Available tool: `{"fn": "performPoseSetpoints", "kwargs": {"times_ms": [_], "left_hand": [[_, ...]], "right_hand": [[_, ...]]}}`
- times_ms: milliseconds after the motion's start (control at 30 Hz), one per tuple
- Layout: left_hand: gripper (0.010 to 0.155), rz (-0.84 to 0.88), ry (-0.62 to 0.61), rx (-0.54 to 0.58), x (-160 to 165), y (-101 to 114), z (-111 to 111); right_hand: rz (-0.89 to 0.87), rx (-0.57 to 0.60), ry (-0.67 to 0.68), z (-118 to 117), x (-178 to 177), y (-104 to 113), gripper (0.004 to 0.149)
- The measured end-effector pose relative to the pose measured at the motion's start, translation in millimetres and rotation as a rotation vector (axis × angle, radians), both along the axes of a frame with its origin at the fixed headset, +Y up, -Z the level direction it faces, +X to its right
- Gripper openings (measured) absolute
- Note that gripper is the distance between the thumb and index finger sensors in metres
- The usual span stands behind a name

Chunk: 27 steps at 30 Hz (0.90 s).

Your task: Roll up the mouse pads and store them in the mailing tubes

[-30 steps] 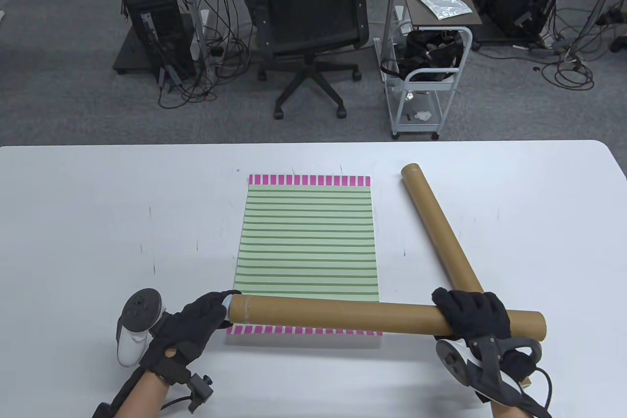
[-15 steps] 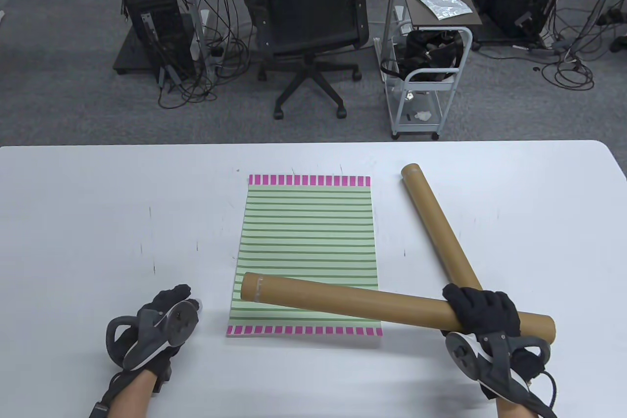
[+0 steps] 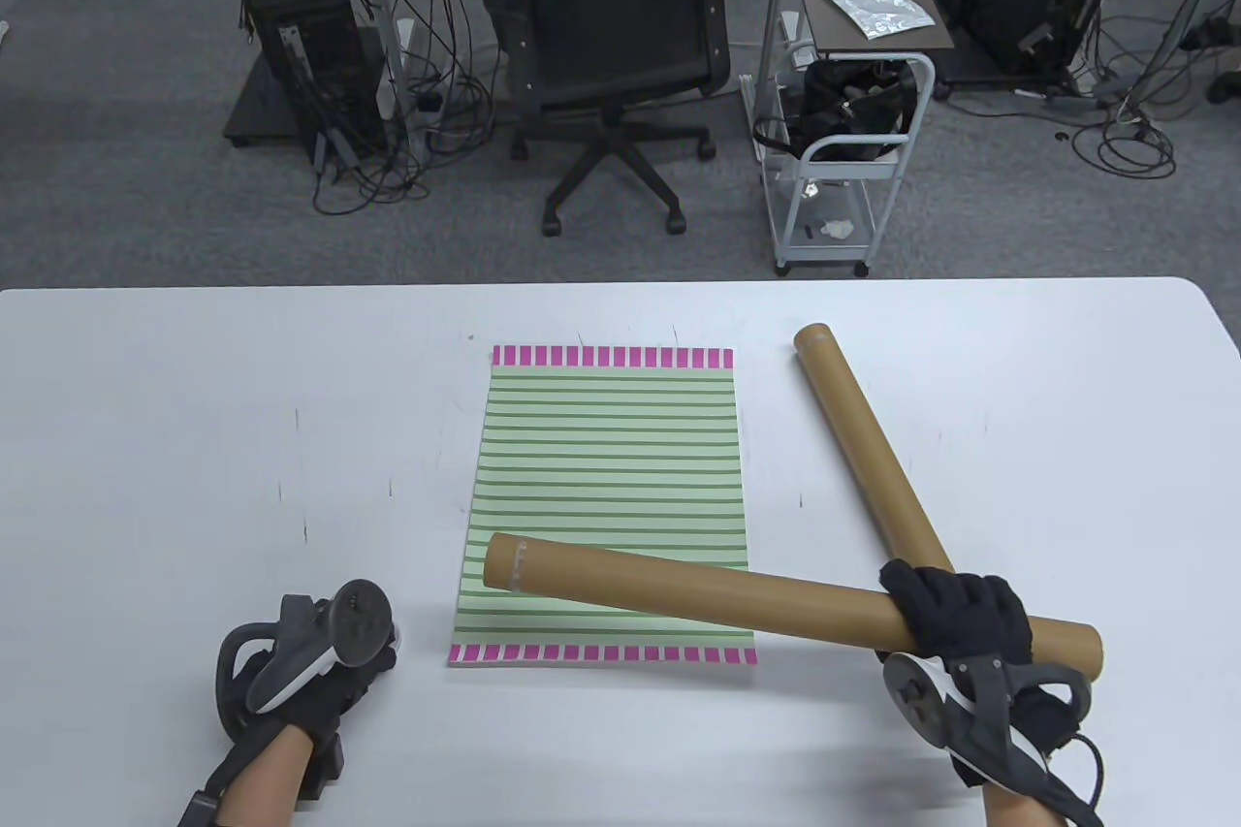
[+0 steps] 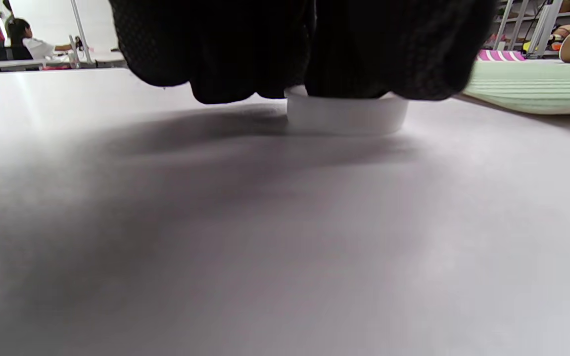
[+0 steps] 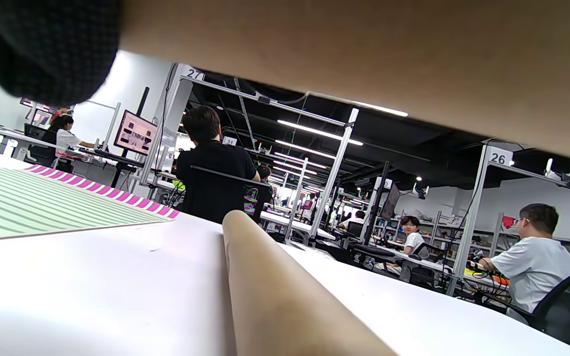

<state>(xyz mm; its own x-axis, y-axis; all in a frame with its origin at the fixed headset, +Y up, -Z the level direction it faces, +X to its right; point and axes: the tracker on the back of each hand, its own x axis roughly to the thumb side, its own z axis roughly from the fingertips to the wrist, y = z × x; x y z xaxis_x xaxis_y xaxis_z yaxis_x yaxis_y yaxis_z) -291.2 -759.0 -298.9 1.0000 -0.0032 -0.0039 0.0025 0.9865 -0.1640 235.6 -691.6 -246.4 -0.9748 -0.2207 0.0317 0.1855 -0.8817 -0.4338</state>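
Beside the mouse pad (image 3: 606, 497), second tube (image 3: 863, 444), under held tube (image 3: 698, 587)

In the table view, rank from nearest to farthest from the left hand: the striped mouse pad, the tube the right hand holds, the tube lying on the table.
From the left hand:
1. Striped mouse pad, just to its right.
2. Held tube, its open end over the pad's near part.
3. Lying tube, far right of the pad.

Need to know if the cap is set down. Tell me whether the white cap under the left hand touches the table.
Touching. In the left wrist view the white cap sits flat on the table, no gap beneath.
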Motion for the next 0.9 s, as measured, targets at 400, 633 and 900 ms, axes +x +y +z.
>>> {"fn": "performPoseSetpoints", "kwargs": {"times_ms": [400,633,900], "left_hand": [[0.051,0.142,-0.123,0.252,15,32,19],[0.049,0.037,-0.235,0.285,44,34,29],[0.043,-0.007,-0.242,0.261,47,28,28]], "right_hand": [[-0.072,0.012,-0.340,-22,34,7,0.072],[-0.285,-0.258,-0.730,-36,104,6,0.075],[-0.541,-0.446,-0.799,-38,157,-9,0.079]]}}
